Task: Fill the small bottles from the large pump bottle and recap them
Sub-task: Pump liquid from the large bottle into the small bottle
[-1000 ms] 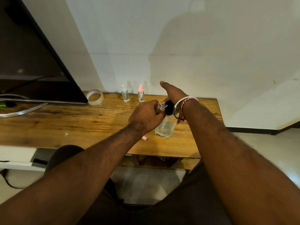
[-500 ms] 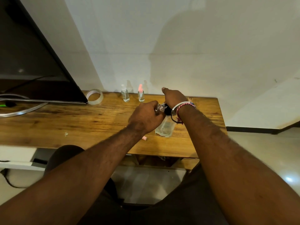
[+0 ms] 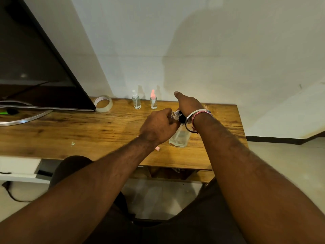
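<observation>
A small clear bottle point(image 3: 175, 115) is gripped in the curled fingers of the left hand point(image 3: 158, 127) and is held tilted at the black pump head point(image 3: 182, 118) of the pump bottle point(image 3: 179, 138). The right hand point(image 3: 189, 104) is laid over the pump head from above, with the thumb stretched out towards the wall; whether its fingers are bent round the head cannot be told, because they are hidden.

A spill is the main risk: if the mouth of the small bottle is not kept exactly under the nozzle, the liquid could be pumped onto the table point(image 3: 70, 127). The pump bottle could also be tipped if it is pressed off-centre, since it is not held at its body. Overfilling is possible, as the level is covered by the left hand.

Both forearms are stretched forward and meet over the right part of the table. A pink cap point(image 3: 157, 148) lies just beside the left wrist. Two capped small bottles point(image 3: 136, 102) point(image 3: 153, 103) stand near the wall, well apart from the hands. A tape roll point(image 3: 103, 103) lies further left.
</observation>
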The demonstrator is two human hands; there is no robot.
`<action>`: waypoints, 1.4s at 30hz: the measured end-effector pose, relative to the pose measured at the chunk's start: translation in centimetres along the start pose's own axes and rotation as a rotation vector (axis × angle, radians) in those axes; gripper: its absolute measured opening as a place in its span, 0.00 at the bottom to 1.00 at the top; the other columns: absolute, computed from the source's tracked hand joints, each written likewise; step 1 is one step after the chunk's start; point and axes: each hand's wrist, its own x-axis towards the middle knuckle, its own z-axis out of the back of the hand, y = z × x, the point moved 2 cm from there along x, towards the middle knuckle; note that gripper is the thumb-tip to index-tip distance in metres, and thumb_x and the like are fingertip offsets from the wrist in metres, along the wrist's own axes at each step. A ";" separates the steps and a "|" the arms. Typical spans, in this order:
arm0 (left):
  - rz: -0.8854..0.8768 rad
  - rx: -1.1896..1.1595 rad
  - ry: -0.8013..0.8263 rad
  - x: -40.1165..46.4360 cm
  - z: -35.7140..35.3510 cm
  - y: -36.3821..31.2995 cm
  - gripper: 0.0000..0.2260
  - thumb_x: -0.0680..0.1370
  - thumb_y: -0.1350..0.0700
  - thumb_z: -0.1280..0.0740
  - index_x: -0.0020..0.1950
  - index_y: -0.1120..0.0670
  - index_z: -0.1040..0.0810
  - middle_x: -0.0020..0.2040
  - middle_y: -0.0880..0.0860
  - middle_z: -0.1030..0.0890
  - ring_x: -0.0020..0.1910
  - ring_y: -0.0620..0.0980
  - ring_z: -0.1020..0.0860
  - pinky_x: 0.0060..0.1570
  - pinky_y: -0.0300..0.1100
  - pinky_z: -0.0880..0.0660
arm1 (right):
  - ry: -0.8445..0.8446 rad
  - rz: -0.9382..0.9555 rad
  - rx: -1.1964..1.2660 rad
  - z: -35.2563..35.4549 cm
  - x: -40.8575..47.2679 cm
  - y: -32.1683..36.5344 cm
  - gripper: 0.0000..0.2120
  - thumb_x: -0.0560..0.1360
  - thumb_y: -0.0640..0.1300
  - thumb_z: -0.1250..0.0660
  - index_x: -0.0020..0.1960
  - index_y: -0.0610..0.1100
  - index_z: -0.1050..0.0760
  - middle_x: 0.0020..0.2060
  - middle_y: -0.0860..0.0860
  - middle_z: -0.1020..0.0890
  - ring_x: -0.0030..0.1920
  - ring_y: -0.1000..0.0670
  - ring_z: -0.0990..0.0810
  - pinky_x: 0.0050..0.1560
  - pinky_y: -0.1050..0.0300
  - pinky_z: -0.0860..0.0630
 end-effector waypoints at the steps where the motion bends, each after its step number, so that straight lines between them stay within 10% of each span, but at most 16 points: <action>1: -0.005 -0.008 -0.003 0.0 0.1 -0.1 0.11 0.77 0.49 0.29 0.38 0.48 0.27 0.33 0.46 0.22 0.34 0.48 0.23 0.33 0.40 0.33 | 0.024 -0.029 0.077 0.1 0.0 -0.1 0.32 0.75 0.69 0.45 0.52 0.41 0.20 0.52 0.42 0.17 0.51 0.41 0.19 0.60 0.45 0.25; 10: -0.023 0.016 -0.011 0.0 0.4 -0.2 0.13 0.78 0.48 0.29 0.37 0.46 0.29 0.32 0.45 0.22 0.33 0.45 0.24 0.32 0.40 0.34 | 0.160 -0.078 0.179 0.4 -0.1 -0.3 0.37 0.73 0.72 0.41 0.63 0.43 0.22 0.49 0.44 0.17 0.46 0.43 0.18 0.61 0.43 0.24; 18: -0.034 0.003 -0.005 0.1 0.1 0.0 0.10 0.77 0.49 0.28 0.38 0.47 0.26 0.33 0.47 0.21 0.34 0.48 0.22 0.32 0.42 0.27 | 0.070 -0.010 0.091 0.2 0.0 -0.1 0.27 0.77 0.67 0.43 0.41 0.44 0.24 0.49 0.42 0.17 0.53 0.39 0.18 0.64 0.41 0.26; 24: -0.016 0.032 -0.002 -0.1 0.0 0.0 0.12 0.77 0.51 0.29 0.36 0.47 0.29 0.33 0.46 0.23 0.33 0.46 0.24 0.32 0.40 0.34 | 0.042 0.084 -0.140 0.2 -0.2 0.3 0.23 0.85 0.53 0.51 0.65 0.41 0.24 0.61 0.37 0.21 0.61 0.37 0.23 0.65 0.47 0.29; 33: -0.023 0.000 0.000 0.1 -0.2 0.2 0.12 0.77 0.50 0.29 0.37 0.47 0.28 0.33 0.47 0.22 0.33 0.47 0.23 0.32 0.40 0.33 | -0.065 0.074 -0.052 0.1 0.3 -0.2 0.20 0.85 0.46 0.51 0.72 0.43 0.31 0.61 0.38 0.22 0.61 0.36 0.23 0.62 0.49 0.28; 37: -0.033 0.028 -0.004 0.0 -0.1 0.4 0.11 0.77 0.49 0.29 0.37 0.48 0.28 0.33 0.47 0.22 0.34 0.48 0.23 0.32 0.41 0.33 | -0.065 -0.031 0.101 0.2 0.0 -0.4 0.14 0.81 0.39 0.41 0.64 0.37 0.31 0.56 0.35 0.20 0.54 0.36 0.21 0.58 0.46 0.23; 42: -0.049 0.019 -0.013 0.0 0.3 0.0 0.12 0.77 0.49 0.30 0.37 0.47 0.29 0.32 0.46 0.22 0.33 0.48 0.23 0.32 0.41 0.32 | 0.079 -0.106 0.203 0.7 -0.8 0.4 0.19 0.76 0.57 0.40 0.46 0.40 0.24 0.44 0.41 0.18 0.43 0.41 0.20 0.61 0.42 0.24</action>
